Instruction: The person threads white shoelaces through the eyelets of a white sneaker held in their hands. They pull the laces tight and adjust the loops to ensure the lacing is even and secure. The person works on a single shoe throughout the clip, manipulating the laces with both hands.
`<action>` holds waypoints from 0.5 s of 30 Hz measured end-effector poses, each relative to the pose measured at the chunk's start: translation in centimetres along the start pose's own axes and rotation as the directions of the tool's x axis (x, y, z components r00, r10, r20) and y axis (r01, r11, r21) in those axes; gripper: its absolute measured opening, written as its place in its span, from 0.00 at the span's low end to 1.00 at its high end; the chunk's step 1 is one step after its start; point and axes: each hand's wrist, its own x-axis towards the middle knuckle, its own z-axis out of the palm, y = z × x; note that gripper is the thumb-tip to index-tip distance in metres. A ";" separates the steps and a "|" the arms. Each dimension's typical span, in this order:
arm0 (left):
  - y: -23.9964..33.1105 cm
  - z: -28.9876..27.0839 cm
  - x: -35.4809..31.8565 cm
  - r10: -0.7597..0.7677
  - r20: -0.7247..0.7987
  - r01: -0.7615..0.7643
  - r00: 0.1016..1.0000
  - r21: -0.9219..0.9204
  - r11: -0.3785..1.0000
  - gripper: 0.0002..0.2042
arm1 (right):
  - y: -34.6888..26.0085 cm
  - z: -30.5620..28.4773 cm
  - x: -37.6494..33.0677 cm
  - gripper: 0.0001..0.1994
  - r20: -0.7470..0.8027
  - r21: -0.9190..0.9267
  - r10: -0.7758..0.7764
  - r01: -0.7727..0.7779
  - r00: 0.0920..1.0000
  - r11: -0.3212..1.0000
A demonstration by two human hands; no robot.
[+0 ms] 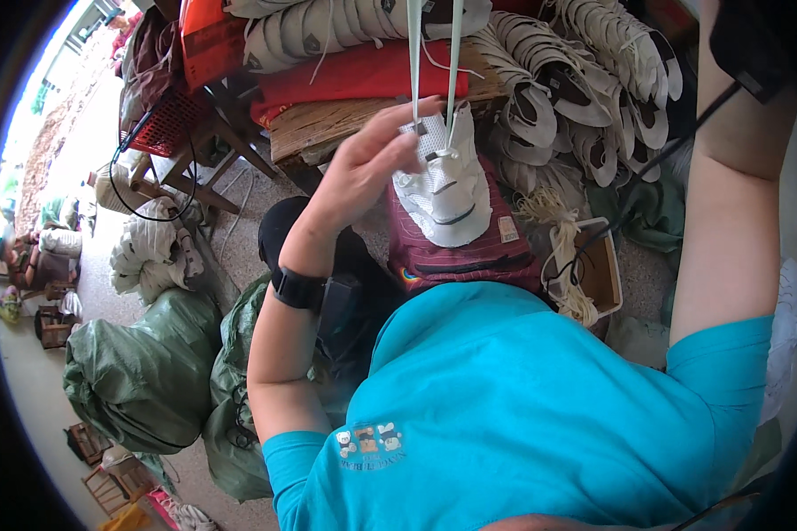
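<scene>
A white mesh shoe upper [456, 199] lies on the maroon cloth over my lap, toe toward me. From its far end two pale flat laces [455, 62] run taut, up past the top edge of the picture. My left hand [376, 159] is at the upper's left side, close to the left lace. Its fingers are stretched and apart, slightly smeared, with nothing visibly held. My right forearm [739, 142] reaches up along the right side, and the hand itself is out of the picture.
A wooden bench [314, 133] ahead carries red cloth [345, 84] and stacked shoe uppers [319, 35]. More uppers [584, 80] hang at right. A box with pale laces [598, 265] stands right of my lap, green sacks [146, 367] at left. A dark cord [682, 142] crosses near my right arm.
</scene>
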 end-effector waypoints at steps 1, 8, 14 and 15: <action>0.7 1.0 0.8 0.029 0.057 -0.024 0.998 -0.081 0.996 0.17 | 0.1 -0.1 0.0 0.09 0.003 -0.010 0.003 -0.003 1.000 1.000; 4.4 2.8 -0.1 0.084 0.093 -0.068 0.992 -0.158 0.985 0.17 | 3.6 4.4 -1.7 0.09 0.140 0.009 0.047 -0.048 0.989 0.999; 3.1 0.4 3.1 0.118 -0.198 -0.166 0.973 -0.247 0.955 0.15 | 6.2 7.4 -13.2 0.08 0.483 -0.225 0.142 -0.035 0.864 0.974; 2.6 0.0 3.3 0.122 -0.193 -0.175 0.974 -0.288 0.942 0.15 | 5.3 8.5 -15.8 0.08 0.566 -0.134 0.300 -0.273 0.768 0.953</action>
